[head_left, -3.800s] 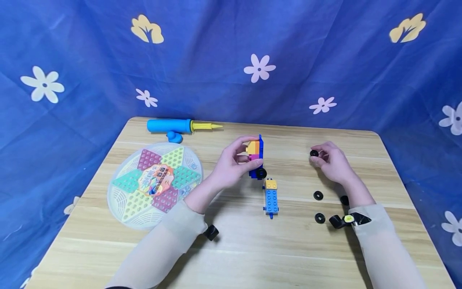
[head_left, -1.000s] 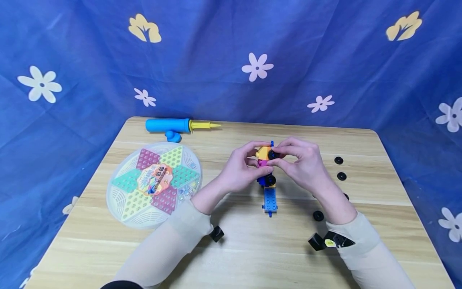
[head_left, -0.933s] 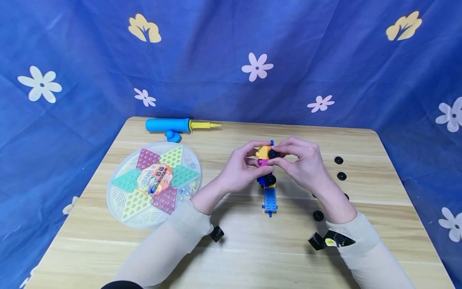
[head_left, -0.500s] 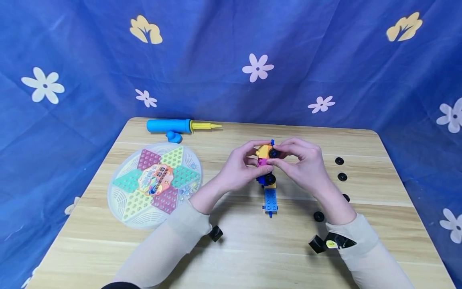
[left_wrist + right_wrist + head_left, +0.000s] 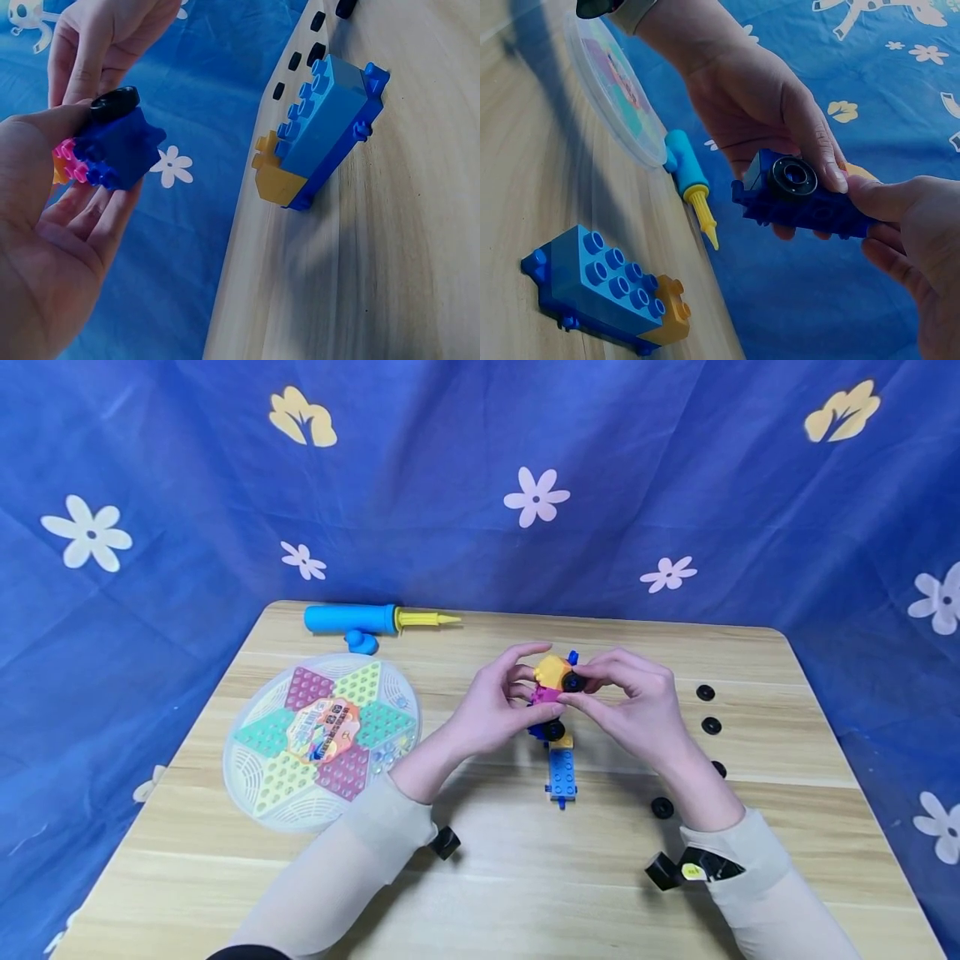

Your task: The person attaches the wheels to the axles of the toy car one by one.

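Brick car held above the table by left hand and right hand
From the head, the left hand grips the car from 9 o'clock while the right hand pinches a black wheel at its 2 o'clock; loose wheels lie around 3 to 4 o'clock, and a blue-and-yellow brick piece rests at 6 o'clock. Only the right wrist view shows the length of the blue base and a second wheel nearly face-on, though the pinched wheel is hidden there
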